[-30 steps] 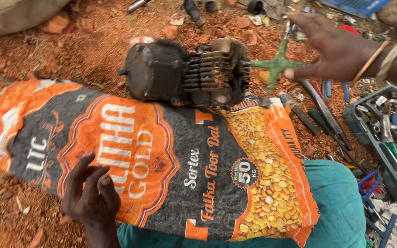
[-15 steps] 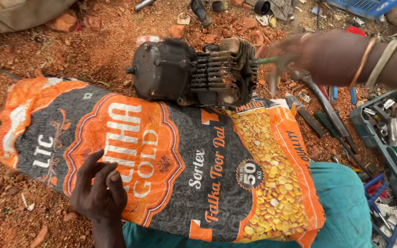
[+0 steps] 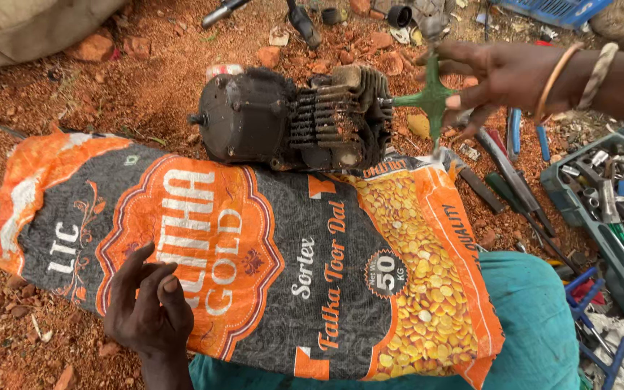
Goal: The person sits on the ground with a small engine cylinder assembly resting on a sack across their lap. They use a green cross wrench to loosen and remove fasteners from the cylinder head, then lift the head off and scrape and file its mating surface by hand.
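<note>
One engine [image 3: 294, 119], one green cross wrench [image 3: 430, 95] in right-hand fingers [image 3: 471, 101]; left fingers [image 3: 154, 285] spread on sack [image 3: 269, 253].

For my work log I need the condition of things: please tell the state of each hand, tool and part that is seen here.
Engine: on its side at the sack's edge, dirty.
Green cross wrench: held, one arm at the engine.
Right hand: gripping the wrench.
Left hand: resting on the sack, holding nothing.
Printed sack: spread flat on the ground.
Tool tray: open, full of tools.

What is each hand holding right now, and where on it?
The right hand grips the green cross-shaped wrench at its cross arms, one arm seated in the black finned engine. The left hand holds nothing, resting on the orange-and-black woven sack.
</note>
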Motion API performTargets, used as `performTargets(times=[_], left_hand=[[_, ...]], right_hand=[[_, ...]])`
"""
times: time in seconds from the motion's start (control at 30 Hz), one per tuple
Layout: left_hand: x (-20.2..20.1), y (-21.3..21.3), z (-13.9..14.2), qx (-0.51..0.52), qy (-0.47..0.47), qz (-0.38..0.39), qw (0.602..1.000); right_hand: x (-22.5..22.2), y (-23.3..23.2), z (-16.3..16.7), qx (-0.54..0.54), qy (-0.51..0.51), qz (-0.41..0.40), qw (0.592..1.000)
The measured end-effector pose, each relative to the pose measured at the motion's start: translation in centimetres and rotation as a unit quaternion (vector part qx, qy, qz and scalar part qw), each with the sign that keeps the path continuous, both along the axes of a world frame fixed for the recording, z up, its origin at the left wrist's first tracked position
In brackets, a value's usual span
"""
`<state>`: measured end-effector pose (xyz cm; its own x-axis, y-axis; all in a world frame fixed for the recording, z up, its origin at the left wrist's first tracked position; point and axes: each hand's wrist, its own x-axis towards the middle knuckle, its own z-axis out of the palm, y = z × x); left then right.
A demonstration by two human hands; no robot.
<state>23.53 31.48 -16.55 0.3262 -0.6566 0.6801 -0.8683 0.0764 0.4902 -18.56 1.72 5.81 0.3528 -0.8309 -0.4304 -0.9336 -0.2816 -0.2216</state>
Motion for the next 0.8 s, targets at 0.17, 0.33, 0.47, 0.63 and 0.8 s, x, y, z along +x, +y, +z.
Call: performTargets(times=[0.17,0.33,0.47,0.63,0.8], left_hand=[[0.1,-0.1,-0.1,0.006,-0.009,0.001,1.0],[0.0,0.0,-0.2,0.002,-0.009,-0.003,1.0],[-0.2,0.0,0.1,0.001,0.013,-0.005,1.0],[-0.4,0.2,0.3,0.008,-0.005,0.006,1.0],[-0.8,1.8,-0.1,0.019,-0.014,0.025,0.999]], right_hand=[[0.7,1.7,-0.7,-0.299,0.3,0.611,0.668],[-0.9,3.3,-0.6,-0.164,0.079,0.176,0.967],[-2.5,3.1,-1.1,-0.382,0.03,0.175,0.907],[-4.1,2.3,-1.4,-0.253,0.037,0.159,0.954],[-4.1,2.3,-1.3,-0.401,-0.024,0.313,0.861]])
